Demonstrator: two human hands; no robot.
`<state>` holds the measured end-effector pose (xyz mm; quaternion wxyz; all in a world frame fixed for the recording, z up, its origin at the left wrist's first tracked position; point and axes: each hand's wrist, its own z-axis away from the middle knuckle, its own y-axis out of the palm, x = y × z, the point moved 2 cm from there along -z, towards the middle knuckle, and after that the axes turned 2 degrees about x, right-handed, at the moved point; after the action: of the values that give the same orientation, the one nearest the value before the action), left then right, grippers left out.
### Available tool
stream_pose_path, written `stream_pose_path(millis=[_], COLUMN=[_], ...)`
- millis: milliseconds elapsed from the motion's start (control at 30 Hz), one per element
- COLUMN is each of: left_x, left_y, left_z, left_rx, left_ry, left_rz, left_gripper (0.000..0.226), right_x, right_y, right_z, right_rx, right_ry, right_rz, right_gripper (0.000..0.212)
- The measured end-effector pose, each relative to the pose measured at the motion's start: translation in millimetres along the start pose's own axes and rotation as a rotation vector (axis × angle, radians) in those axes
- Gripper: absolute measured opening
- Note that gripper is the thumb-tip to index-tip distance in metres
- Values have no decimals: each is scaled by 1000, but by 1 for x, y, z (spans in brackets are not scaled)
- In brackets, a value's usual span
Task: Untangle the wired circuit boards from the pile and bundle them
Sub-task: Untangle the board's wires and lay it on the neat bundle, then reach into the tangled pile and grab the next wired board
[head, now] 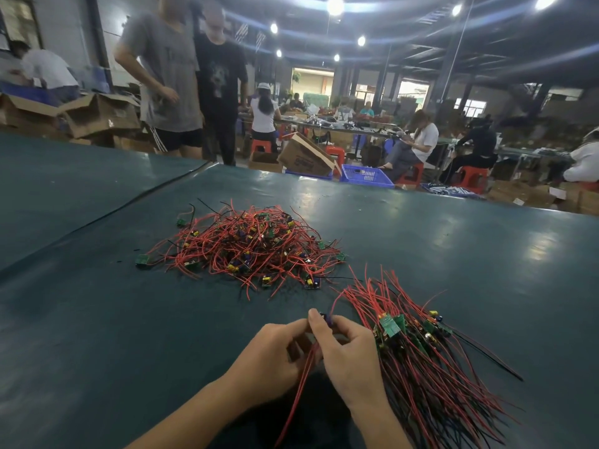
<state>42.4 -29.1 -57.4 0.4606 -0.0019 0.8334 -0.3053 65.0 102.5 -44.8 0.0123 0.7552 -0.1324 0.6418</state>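
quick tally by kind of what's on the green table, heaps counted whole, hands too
tangled pile of red-wired green circuit boards: 1
aligned bundle of red-wired circuit boards: 1
single red-wired circuit board pinched by both hands: 1
bare hands, left hand and right hand: 2
total: 5

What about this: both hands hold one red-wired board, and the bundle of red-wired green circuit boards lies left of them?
Wrong side: the head view shows the bundle of red-wired green circuit boards lying right of the left hand and right hand.
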Motion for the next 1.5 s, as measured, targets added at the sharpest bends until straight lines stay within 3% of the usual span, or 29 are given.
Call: stream_pose_path(millis=[100, 233, 333, 433, 500, 633, 800, 867, 933, 1033, 1167, 1333, 1500], left_x=[0, 0, 1, 1, 1, 2, 8, 13, 18, 29, 52, 76, 94], left_y=[2, -1, -1, -1, 0, 0, -4, -9, -15, -29, -44, -60, -75], left_z=[1, 0, 0, 0, 1, 1, 0, -1, -3, -11, -24, -40, -53], left_rx=[16, -30, -42, -52, -50, -40, -89, -172, -257, -395, -474, -466, -392], left_ry=[-26, -56, -81, -88, -80, -74, -63, -41, -9, -12, -130, -246, -439], left_rz=[-36, -19, -17, -18, -25, -44, -89, -130, -190, -258, -333, -489, -580], left_gripper=[35, 28, 17, 13, 12, 13, 12, 10, 11, 17, 23, 23, 51], right_x=[2, 9, 13, 9, 4, 2, 0, -2, -6, -12, -25, -30, -30], right_y=[-5, -14, -21, -32, -38, -37, -35, -32, -24, -5, 12, 6, 1], right_z=[0, -1, -2, -6, -7, -4, -3, -4, -7, -7, -6, -13, -15], right_rx=[-91, -271, -295, -359, -339, -239, -193, -221, -218, -130, -32, -73, -98], right_ry=[-68, -154, -177, -204, -112, 67, 50, -61, -174, -154, -154, -145, -121], right_rz=[70, 54, 87, 291, 519, 913, 1123, 1037, 705, 370, 391, 394, 349], right_gripper=[30, 13, 26, 38, 42, 30, 44, 44, 34, 22, 24, 18, 13])
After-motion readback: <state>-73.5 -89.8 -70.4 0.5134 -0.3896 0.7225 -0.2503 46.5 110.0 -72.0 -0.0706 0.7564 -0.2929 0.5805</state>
